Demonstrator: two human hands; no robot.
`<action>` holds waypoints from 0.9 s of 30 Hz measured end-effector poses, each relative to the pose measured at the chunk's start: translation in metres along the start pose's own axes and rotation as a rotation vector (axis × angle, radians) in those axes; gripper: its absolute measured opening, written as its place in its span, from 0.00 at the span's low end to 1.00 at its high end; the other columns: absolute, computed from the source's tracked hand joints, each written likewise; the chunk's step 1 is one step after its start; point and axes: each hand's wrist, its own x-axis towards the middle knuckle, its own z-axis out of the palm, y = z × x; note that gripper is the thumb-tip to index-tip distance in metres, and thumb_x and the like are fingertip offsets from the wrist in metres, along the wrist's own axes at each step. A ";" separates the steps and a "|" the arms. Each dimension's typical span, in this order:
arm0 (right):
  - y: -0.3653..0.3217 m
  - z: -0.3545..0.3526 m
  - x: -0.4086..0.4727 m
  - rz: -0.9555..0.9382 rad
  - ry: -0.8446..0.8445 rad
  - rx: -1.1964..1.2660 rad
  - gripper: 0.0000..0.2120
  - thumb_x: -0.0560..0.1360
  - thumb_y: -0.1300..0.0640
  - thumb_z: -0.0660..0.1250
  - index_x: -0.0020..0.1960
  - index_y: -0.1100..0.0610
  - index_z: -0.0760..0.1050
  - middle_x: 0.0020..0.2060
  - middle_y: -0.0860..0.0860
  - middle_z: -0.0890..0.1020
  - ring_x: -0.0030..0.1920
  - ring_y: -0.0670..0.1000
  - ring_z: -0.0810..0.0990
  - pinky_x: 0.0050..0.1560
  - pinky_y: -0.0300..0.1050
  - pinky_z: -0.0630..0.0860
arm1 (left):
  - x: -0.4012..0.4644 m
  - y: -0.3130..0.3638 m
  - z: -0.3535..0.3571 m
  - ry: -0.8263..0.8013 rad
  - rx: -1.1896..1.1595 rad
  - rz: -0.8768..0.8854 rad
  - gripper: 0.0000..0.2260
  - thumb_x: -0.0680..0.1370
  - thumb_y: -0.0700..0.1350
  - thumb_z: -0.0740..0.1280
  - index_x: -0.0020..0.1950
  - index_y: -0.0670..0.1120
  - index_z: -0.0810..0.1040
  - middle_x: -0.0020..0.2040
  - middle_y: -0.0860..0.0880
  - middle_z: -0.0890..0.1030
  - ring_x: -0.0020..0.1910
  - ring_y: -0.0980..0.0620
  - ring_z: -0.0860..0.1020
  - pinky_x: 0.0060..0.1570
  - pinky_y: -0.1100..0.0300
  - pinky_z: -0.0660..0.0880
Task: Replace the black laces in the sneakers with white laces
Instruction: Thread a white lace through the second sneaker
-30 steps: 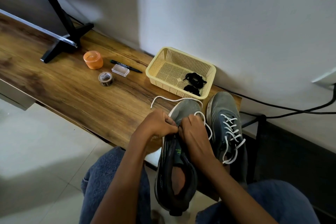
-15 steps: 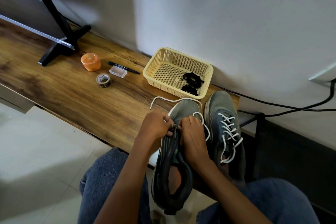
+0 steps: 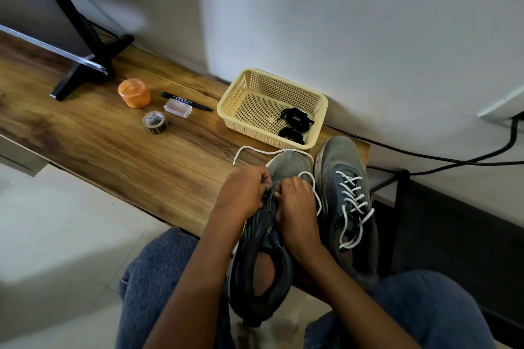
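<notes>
Your left hand (image 3: 243, 195) and right hand (image 3: 297, 207) both curl tight over the unlaced sneaker (image 3: 286, 167), pinching the white lace (image 3: 312, 178) at its eyelets. The laced sneaker (image 3: 340, 178) sits at three o'clock; black laces (image 3: 295, 122) lie in the basket (image 3: 255, 85) at twelve.

On the wooden bench (image 3: 85, 150) in front of you stand an orange jar (image 3: 134, 92), a roll of tape (image 3: 154, 122), a small clear box (image 3: 178, 107) and a black pen (image 3: 187, 100). A black stand (image 3: 85, 45) rests at the far left. Black cables (image 3: 453, 160) run along the wall to your right.
</notes>
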 end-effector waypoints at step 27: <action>-0.011 -0.014 -0.003 0.098 -0.019 0.005 0.08 0.65 0.64 0.74 0.37 0.58 0.75 0.38 0.55 0.75 0.41 0.58 0.75 0.41 0.52 0.71 | 0.000 -0.005 -0.009 -0.108 -0.179 -0.133 0.06 0.75 0.39 0.72 0.39 0.48 0.81 0.31 0.51 0.81 0.30 0.58 0.80 0.32 0.68 0.73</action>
